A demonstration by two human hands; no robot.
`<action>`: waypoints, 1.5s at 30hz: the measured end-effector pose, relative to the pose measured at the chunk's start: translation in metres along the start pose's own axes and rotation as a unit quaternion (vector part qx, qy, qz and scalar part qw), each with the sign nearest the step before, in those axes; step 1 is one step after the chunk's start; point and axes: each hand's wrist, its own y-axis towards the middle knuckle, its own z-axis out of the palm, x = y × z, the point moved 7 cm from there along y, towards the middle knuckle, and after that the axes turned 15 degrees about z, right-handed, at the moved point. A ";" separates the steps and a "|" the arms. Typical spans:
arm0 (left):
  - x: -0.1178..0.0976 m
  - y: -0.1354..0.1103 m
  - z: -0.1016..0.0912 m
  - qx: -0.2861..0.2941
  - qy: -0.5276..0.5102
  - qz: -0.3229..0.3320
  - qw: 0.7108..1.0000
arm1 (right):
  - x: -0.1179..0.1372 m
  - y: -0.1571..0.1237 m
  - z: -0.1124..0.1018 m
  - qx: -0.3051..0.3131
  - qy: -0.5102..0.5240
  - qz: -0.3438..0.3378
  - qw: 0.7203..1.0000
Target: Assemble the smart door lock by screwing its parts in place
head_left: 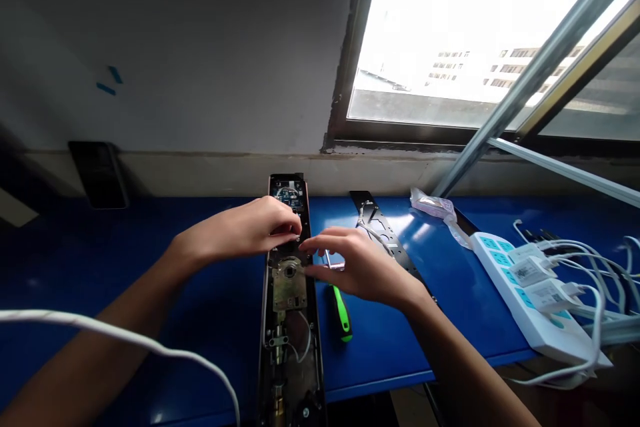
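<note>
An opened electronic door lock panel (289,293) lies lengthwise on the blue table, showing its brass mechanism, wires and a circuit board at the far end. My left hand (255,230) comes in from the left, with its fingertips curled onto the upper part of the panel. Whatever lies under them is hidden. My right hand (357,267) is just to the right, holding a small bent silver tool (329,261), possibly a hex key, between its fingers. A green-and-black screwdriver (342,313) lies on the table below that hand.
A black perforated metal plate (381,230) with a wire lies to the right, near a plastic bag (433,205). Further right is a white power strip (525,287) with chargers and cables. A white cable (120,337) crosses the near left. Wall and window stand behind.
</note>
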 end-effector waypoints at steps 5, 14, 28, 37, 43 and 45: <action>0.005 -0.010 -0.004 0.010 -0.005 -0.032 0.999 | 0.023 0.012 0.025 0.029 -0.053 -0.043 0.997; -0.001 -0.006 -0.002 0.022 0.036 -0.011 0.999 | 0.026 0.009 0.028 0.046 -0.081 -0.052 0.994; -0.020 0.041 0.026 -0.048 0.105 0.010 0.993 | -0.068 -0.017 -0.064 -0.090 -0.166 0.060 0.980; -0.027 0.086 0.075 0.077 0.174 0.056 0.980 | -0.106 0.010 -0.021 0.023 -0.312 0.095 0.945; -0.023 0.088 0.087 0.104 0.198 0.046 0.974 | -0.123 0.018 -0.005 0.066 -0.353 0.111 0.927; -0.023 0.088 0.087 0.105 0.198 0.042 0.974 | -0.127 0.017 -0.002 0.072 -0.356 0.108 0.925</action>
